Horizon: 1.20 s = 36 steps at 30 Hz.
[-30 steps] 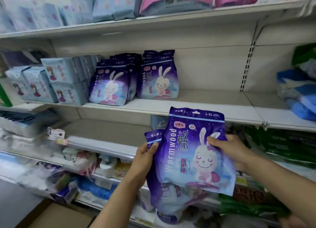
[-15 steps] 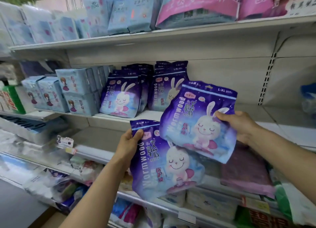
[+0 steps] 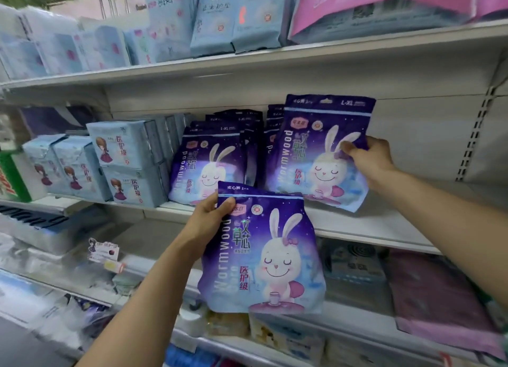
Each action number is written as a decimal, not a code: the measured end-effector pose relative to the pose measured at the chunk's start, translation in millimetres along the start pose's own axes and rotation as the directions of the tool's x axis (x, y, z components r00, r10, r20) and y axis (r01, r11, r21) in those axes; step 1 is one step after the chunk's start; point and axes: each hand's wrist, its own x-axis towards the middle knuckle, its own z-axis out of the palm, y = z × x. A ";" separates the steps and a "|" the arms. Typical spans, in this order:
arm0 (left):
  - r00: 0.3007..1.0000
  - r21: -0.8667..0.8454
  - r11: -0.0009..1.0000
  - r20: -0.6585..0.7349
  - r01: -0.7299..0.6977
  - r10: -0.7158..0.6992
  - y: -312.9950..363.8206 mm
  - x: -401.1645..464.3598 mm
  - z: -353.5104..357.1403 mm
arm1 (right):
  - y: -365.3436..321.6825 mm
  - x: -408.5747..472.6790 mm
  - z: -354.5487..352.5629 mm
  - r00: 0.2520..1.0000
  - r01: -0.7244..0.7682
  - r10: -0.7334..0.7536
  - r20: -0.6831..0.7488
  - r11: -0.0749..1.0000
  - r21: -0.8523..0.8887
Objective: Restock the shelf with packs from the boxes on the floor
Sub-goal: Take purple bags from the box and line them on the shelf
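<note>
Right fingers (image 3: 350, 148) pinching upper pack (image 3: 316, 152) at shelf (image 3: 384, 223), beside stocked row (image 3: 209, 160); left hand (image 3: 209, 215) gripping second pack (image 3: 264, 254) lower, in front. Possible slump forward off shelf edge if released tilted.

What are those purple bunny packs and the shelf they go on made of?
The purple pack in the right hand and the one in the left hand look like soft printed plastic film: slightly glossy, bulging and creased. The shelf looks like painted metal, cream and smooth, though that is a guess from its thin edge.
</note>
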 end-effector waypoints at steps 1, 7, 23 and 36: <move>1.000 0.006 1.000 0.010 -0.005 0.005 0.3 6.1 -2.2 | 3.0 4.2 10.5 1.000 -0.004 0.004 0.011 1.000 -0.023; 0.998 0.000 1.000 0.056 0.002 -0.002 -5.8 35.5 -13.2 | 22.2 28.1 51.3 0.999 -0.028 0.031 0.038 0.997 -0.078; 0.993 -0.064 0.997 0.111 0.040 -0.033 -17.5 65.3 -22.4 | 55.3 63.5 73.5 0.993 -0.073 0.053 -0.105 0.979 -0.192; 0.992 -0.061 0.997 0.123 0.036 -0.028 -14.7 66.9 -3.0 | 60.4 57.3 59.3 0.988 -0.083 0.060 -0.141 0.983 -0.164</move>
